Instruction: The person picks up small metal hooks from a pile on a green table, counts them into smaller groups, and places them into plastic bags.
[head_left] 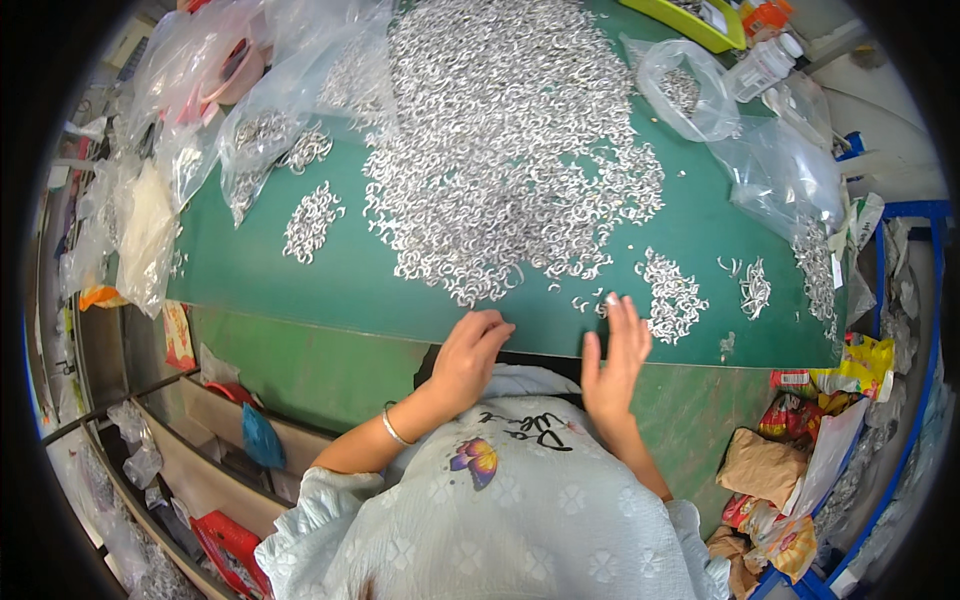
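We seem to be sorting silver pieces (478, 245) from the heap (510, 130) on the table (300, 289); our right hand (616, 362) spreads loose by a small pile (674, 300), our left hand (464, 358) curls, whether empty we cannot tell; next likely calls for light fingertip picking

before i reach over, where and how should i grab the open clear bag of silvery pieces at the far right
Probably pinch the clear bag by its near rim with the right hand, coming from your side. Its mouth gapes upward around the silvery pieces, leaving a plastic edge to pinch, while the white bottle crowds its right side.
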